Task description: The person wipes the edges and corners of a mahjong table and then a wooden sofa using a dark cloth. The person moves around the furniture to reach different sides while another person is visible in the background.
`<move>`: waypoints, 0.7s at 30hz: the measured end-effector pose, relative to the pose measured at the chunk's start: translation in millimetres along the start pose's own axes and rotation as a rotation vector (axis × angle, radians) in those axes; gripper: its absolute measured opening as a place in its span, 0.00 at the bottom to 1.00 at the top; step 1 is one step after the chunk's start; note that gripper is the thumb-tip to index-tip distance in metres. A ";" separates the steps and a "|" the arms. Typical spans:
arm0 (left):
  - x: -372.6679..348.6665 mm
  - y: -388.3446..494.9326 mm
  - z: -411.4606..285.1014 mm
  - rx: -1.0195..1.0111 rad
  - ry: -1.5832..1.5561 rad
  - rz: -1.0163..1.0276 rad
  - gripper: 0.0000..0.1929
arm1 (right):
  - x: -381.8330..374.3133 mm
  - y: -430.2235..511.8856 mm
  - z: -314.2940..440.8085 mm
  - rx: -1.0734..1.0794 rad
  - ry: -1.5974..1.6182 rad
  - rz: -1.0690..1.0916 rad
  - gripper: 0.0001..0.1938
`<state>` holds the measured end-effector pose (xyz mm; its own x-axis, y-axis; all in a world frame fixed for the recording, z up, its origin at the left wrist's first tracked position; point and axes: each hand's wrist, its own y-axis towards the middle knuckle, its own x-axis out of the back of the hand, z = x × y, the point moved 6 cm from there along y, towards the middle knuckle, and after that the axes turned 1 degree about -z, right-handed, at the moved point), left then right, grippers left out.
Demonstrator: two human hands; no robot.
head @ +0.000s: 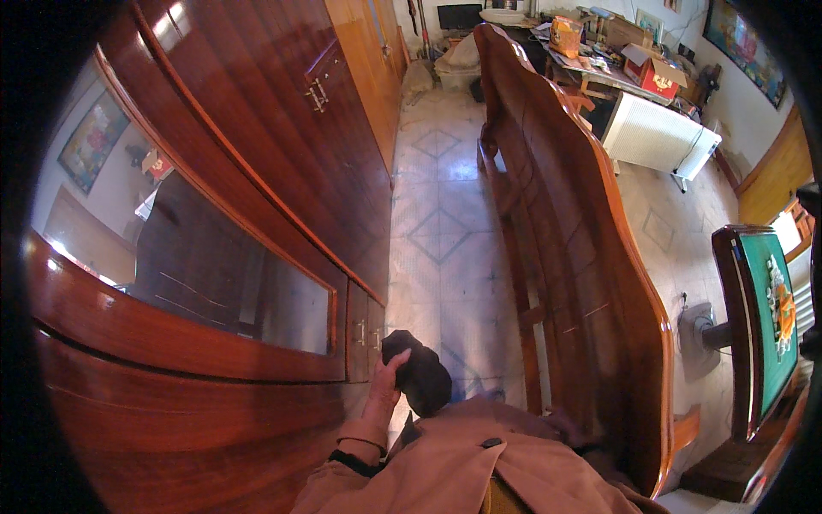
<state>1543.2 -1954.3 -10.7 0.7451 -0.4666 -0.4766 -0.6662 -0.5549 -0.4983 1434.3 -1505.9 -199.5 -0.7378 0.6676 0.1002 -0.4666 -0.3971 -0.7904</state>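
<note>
My left hand point(385, 382) is closed around a bundled black cloth item point(420, 376), low in the middle of the view, beside the wooden cabinet's lower doors. The bundle hangs in front of my brown coat point(443, 459). What exactly the bundle is cannot be told. My right arm runs down along the coat's right side, close to the back of the wooden bench, where it is dim and blurred. The right hand itself cannot be made out.
A tall red-brown wooden cabinet point(282, 148) with a mirror point(237, 283) lines the left. A long wooden bench back point(565, 193) bounds the tiled floor point(440, 238) on the right. Beyond it stand a white heater point(661, 135), a green-topped table point(764, 321) and a cluttered desk point(603, 67).
</note>
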 end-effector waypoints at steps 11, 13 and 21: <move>6.6 12.5 11.5 0.025 0.003 0.003 0.21 | 3.7 -23.6 10.6 0.026 0.002 -0.114 0.21; 5.1 13.5 13.0 0.033 -0.015 0.017 0.21 | 8.2 -10.2 -8.4 -0.001 -0.027 -0.116 0.21; -0.6 6.5 7.0 0.018 0.006 -0.004 0.20 | 13.0 2.5 -29.4 -0.023 -0.056 -0.143 0.20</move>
<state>1538.2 -1952.8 -18.6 0.7476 -0.4690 -0.4702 -0.6639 -0.5444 -0.5126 1437.9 -1479.7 -218.0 -0.6909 0.6799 0.2457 -0.5579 -0.2852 -0.7793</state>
